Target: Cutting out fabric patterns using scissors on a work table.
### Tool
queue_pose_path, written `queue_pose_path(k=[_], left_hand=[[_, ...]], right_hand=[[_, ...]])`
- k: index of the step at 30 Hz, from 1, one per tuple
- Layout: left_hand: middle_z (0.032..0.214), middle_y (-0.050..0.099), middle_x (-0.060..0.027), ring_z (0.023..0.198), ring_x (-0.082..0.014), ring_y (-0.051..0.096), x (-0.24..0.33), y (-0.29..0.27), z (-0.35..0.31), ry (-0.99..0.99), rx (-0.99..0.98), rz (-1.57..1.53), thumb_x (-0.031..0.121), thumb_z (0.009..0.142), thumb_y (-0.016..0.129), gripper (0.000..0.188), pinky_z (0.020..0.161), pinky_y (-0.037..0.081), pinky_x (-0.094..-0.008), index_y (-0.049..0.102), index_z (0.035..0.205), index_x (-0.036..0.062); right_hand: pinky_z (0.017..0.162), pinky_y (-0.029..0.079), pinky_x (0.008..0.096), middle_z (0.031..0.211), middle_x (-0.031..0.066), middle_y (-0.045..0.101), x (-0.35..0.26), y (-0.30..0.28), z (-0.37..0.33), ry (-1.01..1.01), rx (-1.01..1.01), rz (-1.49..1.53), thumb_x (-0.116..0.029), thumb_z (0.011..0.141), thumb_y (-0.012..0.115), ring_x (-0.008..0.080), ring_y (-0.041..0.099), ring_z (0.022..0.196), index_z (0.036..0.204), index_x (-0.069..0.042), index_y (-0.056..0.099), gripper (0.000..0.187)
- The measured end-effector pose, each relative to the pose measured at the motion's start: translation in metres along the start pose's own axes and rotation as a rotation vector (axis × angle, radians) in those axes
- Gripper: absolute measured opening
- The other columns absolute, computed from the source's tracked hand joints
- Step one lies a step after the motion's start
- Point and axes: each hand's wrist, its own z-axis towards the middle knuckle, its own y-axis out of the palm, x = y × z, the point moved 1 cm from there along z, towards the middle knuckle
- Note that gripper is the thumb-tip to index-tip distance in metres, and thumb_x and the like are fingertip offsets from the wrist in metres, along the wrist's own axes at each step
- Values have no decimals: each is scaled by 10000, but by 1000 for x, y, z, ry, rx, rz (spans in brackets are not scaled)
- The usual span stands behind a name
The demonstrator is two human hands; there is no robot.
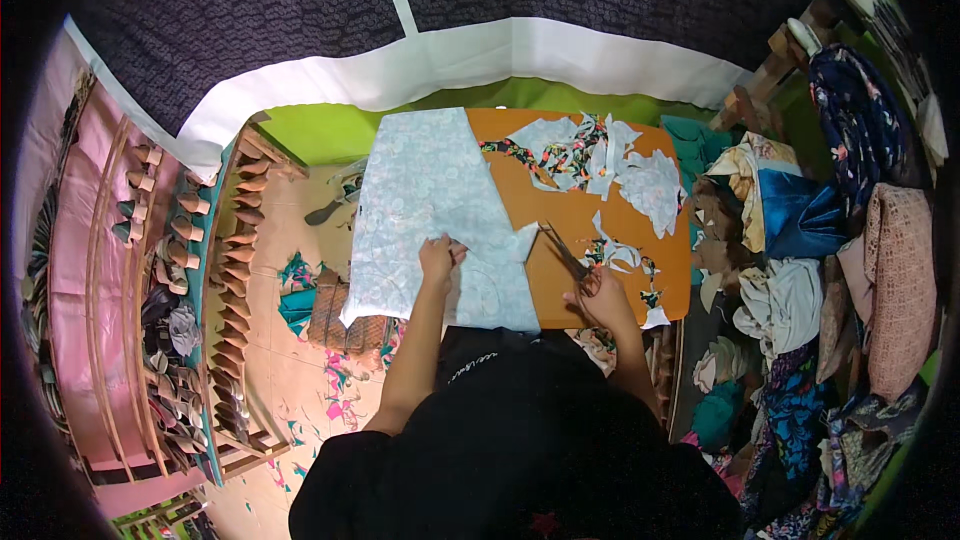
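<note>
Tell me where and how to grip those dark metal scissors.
Probably hold the dark metal scissors by their handles, from the near right side, as the right hand does: the blades point forward and left over the orange tabletop.

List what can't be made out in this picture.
Head view:
Scissors, handles: mostly covered by the right hand.
Left hand on pale blue patterned fabric: fingertips too small to tell whether they pinch it.
Orange tabletop, left part: hidden under that fabric.
Lower right floral fabric: cut off by dark fisheye rim.
</note>
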Motion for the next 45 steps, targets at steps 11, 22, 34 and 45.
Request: queue_pose_path(k=[11, 22, 34, 45], left_hand=[[771, 530, -49, 733, -213, 584, 5, -62, 11, -126, 11, -194, 192, 785, 514, 170, 526, 468, -261, 451, 864, 56], [698, 552, -73, 495, -153, 533, 31, -57, 46, 130, 88, 565, 124, 624, 681, 335, 411, 438, -237, 522, 859, -54], [635, 527, -80, 528, -116, 516, 4, -83, 8, -181, -143, 676, 186, 577, 706, 511, 426, 409, -232, 495, 942, -103], [552, 527, -68, 447, -105, 497, 24, -87, 0, -168, -299, 669, 63, 562, 698, 454, 388, 365, -219, 454, 923, -67]], right_hand=[[634, 437, 295, 775, 137, 560, -9, 5, 11, 68, -65, 69, -225, 593, 731, 194, 558, 742, 835, 63, 440, 475], [436, 312, 223, 575, -7, 416, -9, 46, 24, 77, -632, 252, -267, 732, 588, 76, 374, 465, 665, -52, 444, 268], [389, 316, 271, 473, 30, 385, -16, 108, 17, 194, -894, -209, -589, 779, 337, 124, 388, 403, 630, -45, 473, 580], [468, 341, 218, 626, -9, 427, 6, 141, -2, 181, -1005, 567, -610, 758, 359, 96, 410, 527, 882, -46, 497, 594]])
